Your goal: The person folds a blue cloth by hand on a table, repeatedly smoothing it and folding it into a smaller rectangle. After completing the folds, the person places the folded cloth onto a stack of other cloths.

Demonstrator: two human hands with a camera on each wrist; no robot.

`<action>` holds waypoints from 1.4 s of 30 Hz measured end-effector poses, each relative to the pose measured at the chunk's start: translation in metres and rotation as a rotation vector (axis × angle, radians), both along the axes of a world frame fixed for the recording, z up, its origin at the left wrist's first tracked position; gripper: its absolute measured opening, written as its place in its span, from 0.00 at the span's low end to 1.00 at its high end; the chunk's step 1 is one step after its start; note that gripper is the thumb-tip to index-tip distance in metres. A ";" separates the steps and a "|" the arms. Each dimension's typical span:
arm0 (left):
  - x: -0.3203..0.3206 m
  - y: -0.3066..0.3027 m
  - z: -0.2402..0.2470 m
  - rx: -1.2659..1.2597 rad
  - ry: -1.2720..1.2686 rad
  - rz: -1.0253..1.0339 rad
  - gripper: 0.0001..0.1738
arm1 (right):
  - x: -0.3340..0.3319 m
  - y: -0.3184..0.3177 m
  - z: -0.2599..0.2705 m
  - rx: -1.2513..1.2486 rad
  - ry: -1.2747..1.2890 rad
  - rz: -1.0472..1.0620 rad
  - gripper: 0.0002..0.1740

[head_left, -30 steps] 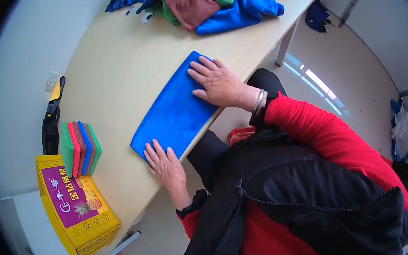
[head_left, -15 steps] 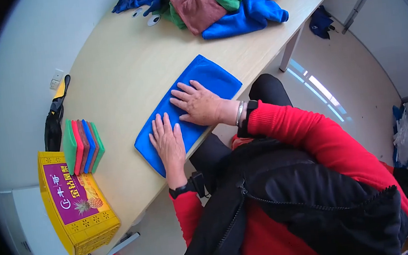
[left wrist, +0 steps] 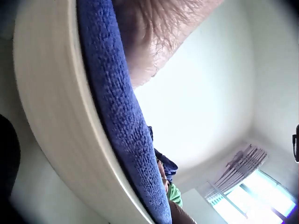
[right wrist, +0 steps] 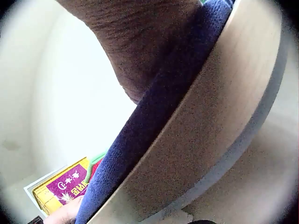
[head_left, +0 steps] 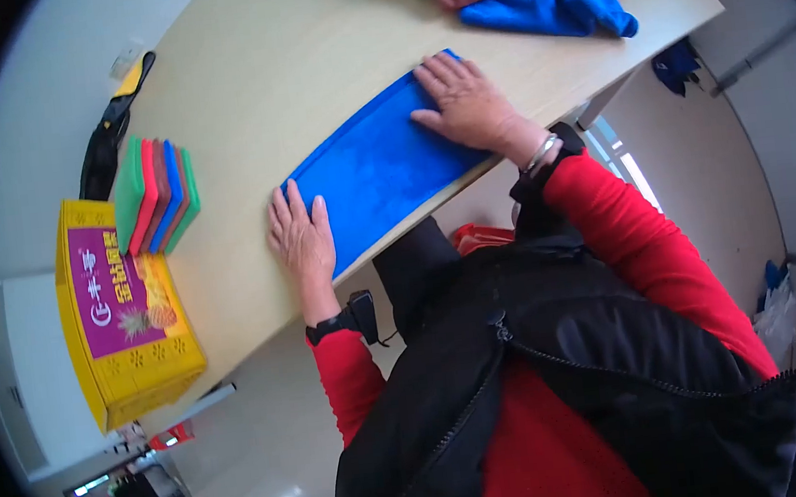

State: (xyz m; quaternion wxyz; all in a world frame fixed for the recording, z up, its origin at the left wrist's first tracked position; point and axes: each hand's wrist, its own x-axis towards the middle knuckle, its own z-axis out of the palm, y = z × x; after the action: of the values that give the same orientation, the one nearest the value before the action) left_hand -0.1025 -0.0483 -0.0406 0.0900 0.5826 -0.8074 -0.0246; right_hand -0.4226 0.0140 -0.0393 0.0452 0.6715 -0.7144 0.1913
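A blue cloth (head_left: 385,167), folded into a flat oblong, lies along the table's near edge. My left hand (head_left: 304,244) rests on its left end with fingers extended, partly on the tabletop. At the far right end my right hand (head_left: 472,105) lies flat on the cloth, thumb spread from the fingers. The left wrist view shows the thick, soft edge of the cloth (left wrist: 124,116) beside part of the left hand (left wrist: 154,37). In the right wrist view the cloth (right wrist: 135,126) runs under the right hand (right wrist: 140,42).
Folded cloths (head_left: 157,194) in green, red, brown and blue stand upright in a row beside a yellow box (head_left: 123,306) at the left. A loose heap of cloths (head_left: 547,5) lies at the back right. A black and yellow object (head_left: 109,133) is against the wall.
Both hands were close together near the cloth's middle half a second ago; they have since moved apart to its two ends. The head view has shifted, so the table appears higher.
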 end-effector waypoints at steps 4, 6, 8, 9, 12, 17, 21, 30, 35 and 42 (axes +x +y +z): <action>0.016 0.001 -0.003 -0.025 -0.001 0.058 0.37 | -0.014 0.006 -0.004 0.004 0.021 -0.103 0.41; 0.018 0.004 0.000 -0.029 0.003 0.074 0.37 | -0.022 0.009 -0.002 0.019 0.020 -0.158 0.41; 0.022 0.006 0.002 -0.028 -0.030 0.126 0.35 | -0.027 0.010 -0.002 0.024 0.031 -0.167 0.40; 0.021 0.010 0.006 -0.026 -0.048 0.148 0.35 | -0.030 0.012 -0.003 0.027 0.034 -0.181 0.39; 0.005 0.029 0.020 -0.177 -0.081 0.115 0.33 | -0.016 0.021 0.009 0.003 0.090 -0.200 0.38; -0.067 0.065 0.026 -0.296 -0.068 -0.157 0.31 | 0.076 0.032 0.032 -0.135 0.117 -0.049 0.32; -0.092 0.070 0.003 -0.282 -0.024 -0.257 0.30 | 0.097 0.038 0.020 -0.098 0.106 0.102 0.31; -0.055 0.070 0.001 -0.273 -0.133 -0.102 0.30 | 0.044 0.052 0.003 -0.088 0.029 -0.058 0.30; -0.022 0.068 -0.004 -0.269 -0.139 -0.007 0.30 | -0.001 0.068 -0.003 -0.089 0.029 -0.216 0.31; 0.021 0.063 0.000 -0.242 -0.203 0.148 0.29 | -0.031 0.078 -0.002 -0.090 0.090 -0.307 0.30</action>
State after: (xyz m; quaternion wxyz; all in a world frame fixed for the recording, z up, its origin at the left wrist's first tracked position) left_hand -0.0811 0.0151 -0.0409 0.0790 0.6246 -0.7645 0.1387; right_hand -0.4536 0.0917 -0.0414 0.1358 0.5597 -0.7966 0.1838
